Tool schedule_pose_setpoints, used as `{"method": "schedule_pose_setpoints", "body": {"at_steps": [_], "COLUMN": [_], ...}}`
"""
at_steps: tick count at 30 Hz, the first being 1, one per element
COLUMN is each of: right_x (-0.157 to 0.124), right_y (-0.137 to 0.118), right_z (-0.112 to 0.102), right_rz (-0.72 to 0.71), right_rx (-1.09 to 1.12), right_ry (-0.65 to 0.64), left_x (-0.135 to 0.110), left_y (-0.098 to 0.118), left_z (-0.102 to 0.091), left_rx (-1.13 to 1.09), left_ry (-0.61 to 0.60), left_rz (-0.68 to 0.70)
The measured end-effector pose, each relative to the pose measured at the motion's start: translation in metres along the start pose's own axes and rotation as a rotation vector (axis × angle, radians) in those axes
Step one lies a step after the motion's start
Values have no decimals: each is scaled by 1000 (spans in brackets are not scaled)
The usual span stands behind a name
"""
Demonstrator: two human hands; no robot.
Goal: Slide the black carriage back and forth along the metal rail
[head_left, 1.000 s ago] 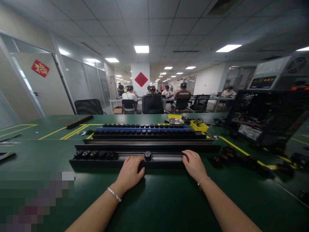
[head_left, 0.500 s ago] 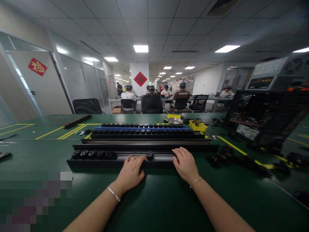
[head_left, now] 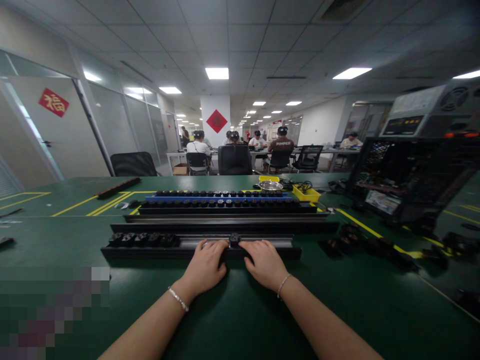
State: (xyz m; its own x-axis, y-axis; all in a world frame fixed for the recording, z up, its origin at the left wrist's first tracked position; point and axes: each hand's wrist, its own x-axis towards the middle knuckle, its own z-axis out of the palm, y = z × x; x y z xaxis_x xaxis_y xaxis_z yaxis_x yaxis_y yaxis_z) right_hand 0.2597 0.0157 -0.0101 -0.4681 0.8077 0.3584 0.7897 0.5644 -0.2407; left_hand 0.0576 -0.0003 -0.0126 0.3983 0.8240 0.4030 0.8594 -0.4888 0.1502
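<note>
A long black rail (head_left: pixel 157 250) with a grey channel lies across the green table (head_left: pixel 243 310) in front of me. Several small black blocks (head_left: pixel 142 239) sit in its left end, and one single black block (head_left: pixel 235 239) sits in the channel at the middle. My left hand (head_left: pixel 204 267) lies on the rail's near edge just left of that block, fingers stretched onto the channel. My right hand (head_left: pixel 264 262) lies just right of the block, fingers also flat on the rail. Neither hand grips anything.
Two empty black rails (head_left: pixel 225 222) lie behind, then rails full of black blocks (head_left: pixel 225 204) with a blue strip. A metal bowl (head_left: pixel 270 186) and yellow trays (head_left: pixel 307 194) stand farther back. Loose black parts (head_left: pixel 360 245) lie right. An open machine (head_left: pixel 408 175) stands at right. People sit at far desks.
My right hand has slid left along the rail until it lies beside the single block. The left hand has stayed almost in place.
</note>
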Motion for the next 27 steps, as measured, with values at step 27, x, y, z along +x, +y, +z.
{"method": "schedule_pose_setpoints", "body": {"at_steps": [27], "right_x": [-1], "right_y": [5], "right_z": [-4], "right_rz": [-22], "right_rx": [-105], "right_ry": [-8], "left_x": [-4], "left_y": [-5], "left_z": [0], "left_rx": [-25], "left_ry": [-47], "left_rz": [29]}}
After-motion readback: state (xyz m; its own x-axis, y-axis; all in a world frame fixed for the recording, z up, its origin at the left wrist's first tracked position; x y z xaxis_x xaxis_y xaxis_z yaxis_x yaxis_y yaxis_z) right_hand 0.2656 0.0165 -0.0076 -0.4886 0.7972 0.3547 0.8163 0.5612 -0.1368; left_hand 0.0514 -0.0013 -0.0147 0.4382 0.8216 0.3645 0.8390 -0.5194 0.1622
